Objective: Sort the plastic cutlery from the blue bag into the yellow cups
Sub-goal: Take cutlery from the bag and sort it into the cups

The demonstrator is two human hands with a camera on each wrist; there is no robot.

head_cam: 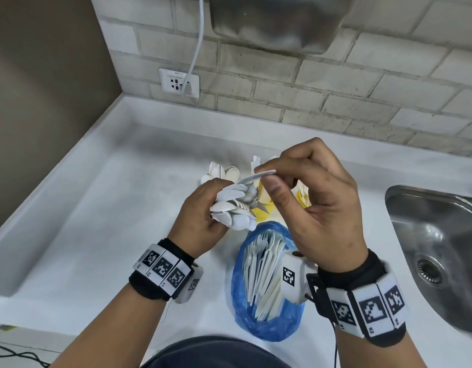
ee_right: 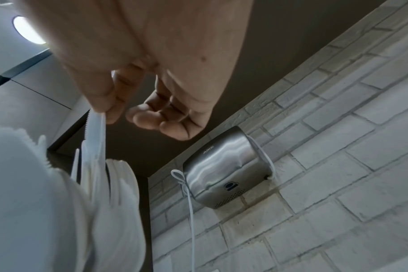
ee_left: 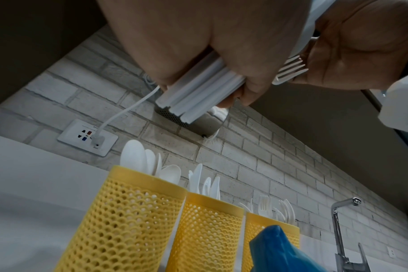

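My left hand (head_cam: 203, 211) grips a bundle of white plastic cutlery (head_cam: 234, 208), mostly spoon bowls pointing right; its handle ends (ee_left: 198, 93) stick out below the fist. My right hand (head_cam: 303, 197) pinches the tip of a white knife (head_cam: 256, 177) between thumb and forefinger; its serrated edge (ee_right: 91, 128) shows in the right wrist view. The blue bag (head_cam: 266, 282) lies open on the counter below my hands, holding several pieces. Three yellow mesh cups stand in a row: spoons (ee_left: 126, 217), knives (ee_left: 205, 230), forks (ee_left: 263, 226).
A steel sink (head_cam: 436, 251) is set in the white counter (head_cam: 96, 221) at the right, with a tap (ee_left: 338, 217). A steel hand dryer (ee_right: 224, 174) and a wall socket (head_cam: 179, 83) with a white cable sit on the brick wall behind.
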